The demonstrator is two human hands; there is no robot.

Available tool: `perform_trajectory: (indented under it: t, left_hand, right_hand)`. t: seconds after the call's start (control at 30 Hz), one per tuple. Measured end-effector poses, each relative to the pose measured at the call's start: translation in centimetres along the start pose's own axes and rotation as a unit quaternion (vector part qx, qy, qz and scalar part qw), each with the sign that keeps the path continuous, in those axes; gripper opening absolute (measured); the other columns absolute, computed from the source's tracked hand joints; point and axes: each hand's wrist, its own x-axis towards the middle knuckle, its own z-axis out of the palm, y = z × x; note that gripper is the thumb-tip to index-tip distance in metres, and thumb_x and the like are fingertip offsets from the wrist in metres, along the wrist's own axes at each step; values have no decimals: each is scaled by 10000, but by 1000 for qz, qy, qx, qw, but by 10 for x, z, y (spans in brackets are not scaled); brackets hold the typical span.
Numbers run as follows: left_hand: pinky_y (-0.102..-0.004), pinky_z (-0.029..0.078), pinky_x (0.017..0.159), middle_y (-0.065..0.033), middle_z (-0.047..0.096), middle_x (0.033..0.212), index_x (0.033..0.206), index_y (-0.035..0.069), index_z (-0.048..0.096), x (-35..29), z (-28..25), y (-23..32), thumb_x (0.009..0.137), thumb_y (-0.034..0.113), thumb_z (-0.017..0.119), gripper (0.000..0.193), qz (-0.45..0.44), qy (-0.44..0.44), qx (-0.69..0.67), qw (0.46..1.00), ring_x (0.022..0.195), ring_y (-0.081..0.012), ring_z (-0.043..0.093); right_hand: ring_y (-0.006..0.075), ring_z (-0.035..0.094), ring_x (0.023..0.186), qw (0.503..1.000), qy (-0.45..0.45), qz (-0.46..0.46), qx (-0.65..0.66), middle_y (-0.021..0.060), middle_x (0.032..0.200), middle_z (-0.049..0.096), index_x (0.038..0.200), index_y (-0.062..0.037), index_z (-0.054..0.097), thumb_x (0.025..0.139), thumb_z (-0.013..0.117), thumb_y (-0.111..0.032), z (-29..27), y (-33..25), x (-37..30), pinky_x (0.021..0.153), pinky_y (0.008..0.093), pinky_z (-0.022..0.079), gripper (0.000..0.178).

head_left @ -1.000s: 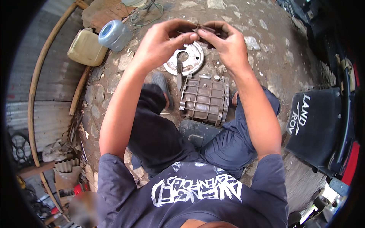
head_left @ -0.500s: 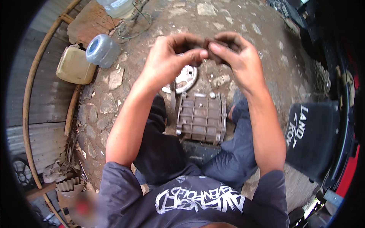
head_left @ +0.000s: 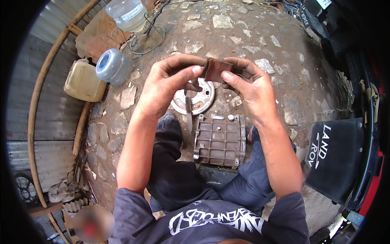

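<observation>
Up in front of me, a small creased reddish-brown piece of sandpaper (head_left: 216, 71) is stretched between my two hands. My right hand (head_left: 260, 89) pinches it, the thumb on its face and the fingers behind. At the other edge, my left hand (head_left: 164, 81) has its fingertips closed on the sheet, partly hidden there. Below the hands, a round silvery metal plate (head_left: 206, 101) lies on the ground, with a wire brush (head_left: 189, 107) resting across its near left side. Nearer me, between my legs, sits a ribbed metal casing (head_left: 219, 140) with a bolt head on top.
A pale jerrycan (head_left: 85, 83) and blue-tinted water jugs (head_left: 113, 67) stand at left, near a coiled green cable (head_left: 152, 42). Bent wooden poles (head_left: 38, 93) and corrugated sheeting flank that side. A black mudflap (head_left: 335, 158) of a vehicle hangs at right. The ground is uneven stone.
Both hands have come lower and a little apart. The sandpaper, earlier bunched and mostly hidden between them, now shows its flat face. The view has tilted slightly, showing more ground ahead.
</observation>
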Motion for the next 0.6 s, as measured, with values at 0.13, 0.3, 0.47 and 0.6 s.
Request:
perform_trajectory:
  t: [0.13,0.3,0.47,0.6]
  left_hand:
    - [-299,610,797,-65,745,1061,1164,-10,746,1,0,1,945,162,778,280,-2,38,25,999,950,-131,699]
    - [-306,594,833,-70,753,1034,1153,-9,751,-1,10,1,941,173,781,281,-8,14,51,999,940,-141,701]
    - [-252,580,756,-58,768,923,1119,-23,744,-4,24,-4,909,121,824,267,44,32,104,993,818,-95,707]
    - [-252,577,741,-59,768,923,1108,-18,731,-8,32,-10,903,116,830,264,50,48,95,993,824,-90,707]
  right_hand:
    - [153,699,1056,999,27,-16,-10,105,1148,748,1229,38,702,925,782,-59,0,-1,-3,973,309,557,328]
    - [154,704,1040,999,34,-19,-25,111,1134,753,1213,39,708,922,783,-63,-3,-4,-7,958,306,565,317]
    - [151,705,1026,999,22,-12,-29,112,1113,757,1216,40,706,926,776,-80,-9,-9,-5,943,301,567,321]
    - [151,704,1023,997,14,-29,-69,111,1111,757,1215,31,714,931,768,-83,-9,-6,-6,940,301,564,311]
